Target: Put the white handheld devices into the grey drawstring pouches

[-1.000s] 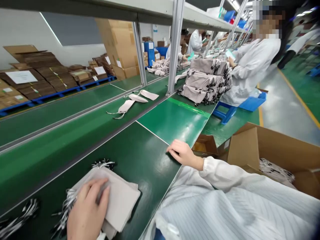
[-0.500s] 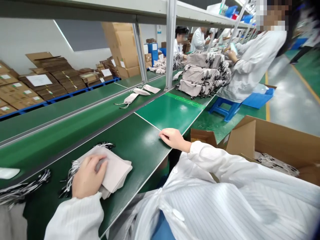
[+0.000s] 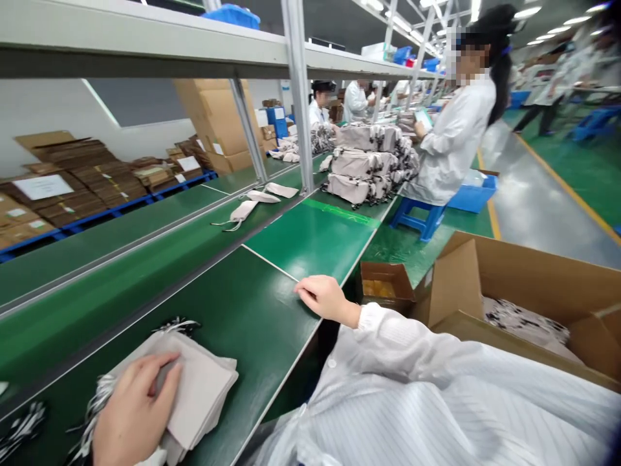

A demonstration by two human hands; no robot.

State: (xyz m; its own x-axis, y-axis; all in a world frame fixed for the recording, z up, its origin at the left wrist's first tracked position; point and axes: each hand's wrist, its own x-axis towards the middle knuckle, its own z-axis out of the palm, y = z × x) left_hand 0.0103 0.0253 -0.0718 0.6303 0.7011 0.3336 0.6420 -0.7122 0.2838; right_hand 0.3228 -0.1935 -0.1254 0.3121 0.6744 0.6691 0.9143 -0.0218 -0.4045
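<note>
Under my left hand (image 3: 136,408), fingers spread flat and not gripping, lies a folded stack of beige drawstring pouches (image 3: 206,382). Their loose black-and-white cords (image 3: 94,404) could snag and drag it askew. My right hand (image 3: 327,299) rests empty, fingers lightly curled, on the green conveyor belt (image 3: 262,310), with a cardboard box (image 3: 528,278) beyond.

Flat stack of folded beige fabric pouches (image 3: 206,388)

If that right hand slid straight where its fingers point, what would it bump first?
The right hand would probably meet the long grey metal rail edging the dark green conveyor belt first, though depth is unclear.
</note>
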